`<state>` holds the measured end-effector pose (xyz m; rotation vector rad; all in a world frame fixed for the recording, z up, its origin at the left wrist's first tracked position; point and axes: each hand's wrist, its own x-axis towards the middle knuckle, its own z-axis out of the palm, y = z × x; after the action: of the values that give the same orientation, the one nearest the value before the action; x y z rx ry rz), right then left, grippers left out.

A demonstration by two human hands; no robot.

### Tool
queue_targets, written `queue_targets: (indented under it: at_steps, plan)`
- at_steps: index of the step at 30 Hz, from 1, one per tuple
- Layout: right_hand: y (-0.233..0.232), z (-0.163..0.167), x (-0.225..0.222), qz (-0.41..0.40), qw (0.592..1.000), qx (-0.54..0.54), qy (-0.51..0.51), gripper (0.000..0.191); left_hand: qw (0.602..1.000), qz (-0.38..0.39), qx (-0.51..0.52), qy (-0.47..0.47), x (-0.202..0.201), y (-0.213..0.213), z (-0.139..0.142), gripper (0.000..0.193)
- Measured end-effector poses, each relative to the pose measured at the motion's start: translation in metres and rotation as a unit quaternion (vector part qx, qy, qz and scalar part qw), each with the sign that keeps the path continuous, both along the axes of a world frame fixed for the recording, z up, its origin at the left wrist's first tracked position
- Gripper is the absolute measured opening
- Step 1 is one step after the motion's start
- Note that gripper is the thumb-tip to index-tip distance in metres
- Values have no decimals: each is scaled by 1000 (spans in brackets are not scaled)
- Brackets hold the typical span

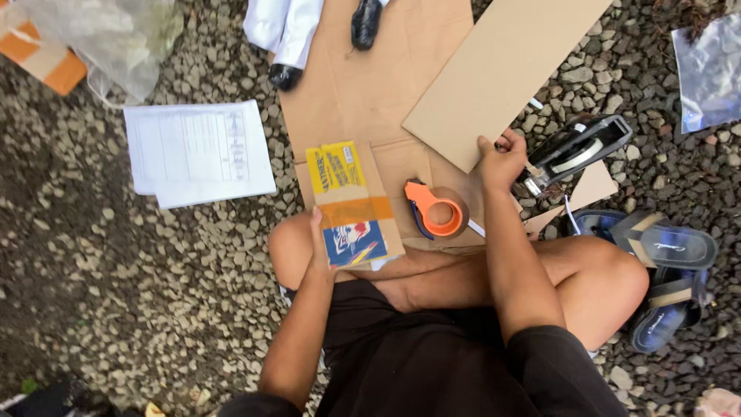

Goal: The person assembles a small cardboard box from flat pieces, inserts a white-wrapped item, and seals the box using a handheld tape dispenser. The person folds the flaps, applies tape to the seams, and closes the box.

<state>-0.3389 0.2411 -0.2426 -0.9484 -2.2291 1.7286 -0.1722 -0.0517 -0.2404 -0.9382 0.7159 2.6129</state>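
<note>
- Sitting cross-legged on gravel, the person works over a flattened cardboard sheet spread in front of the knees.
- Left hand grips a small flat package by its near left edge, thumb on top and fingers closed underneath; the package rests tilted against the left knee.
- Package look: brown cardboard wrap, a yellow printed panel at the far end, a blue and white printed panel at the near end, one band of brown tape across the middle. Edges look square and uncrushed.
- Right hand is closed around the near corner of a plain cardboard panel, fingers curled over the edge, pinching it; the panel slants away up and to the right of that hand.
- Step in hand, as I judge it: wrapping or boxing the package, with the panel being positioned as the next piece of cover.
- Next move likely calls for bringing panel and package together and keeping both steady before any taping.
- Orange tape dispenser lies between the two hands, just right of the package, untouched.
- Second, black tape dispenser lies just right of the right hand on the gravel.
- Printed paper sheets lie well left of the left hand; dark sandals sit beside the right knee.
</note>
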Motion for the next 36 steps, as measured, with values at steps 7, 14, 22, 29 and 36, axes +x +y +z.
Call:
queue_targets:
  at_steps: [7,14,22,29,36]
  plan:
    - [31,29,38,62,957,-262,108,30,999,-32,-17,28,12,1,11,88]
    - [64,79,89,136,952,-150,228,34,999,-28,-4,40,16,7,24,83]
    - [76,90,112,128,964,-152,176,24,998,-47,-28,42,23,13,39,84]
    - [57,117,108,158,943,-197,218,25,998,-50,-14,42,33,11,51,88]
    - [51,135,120,154,918,-273,244,23,996,-34,32,75,56,-4,60,86]
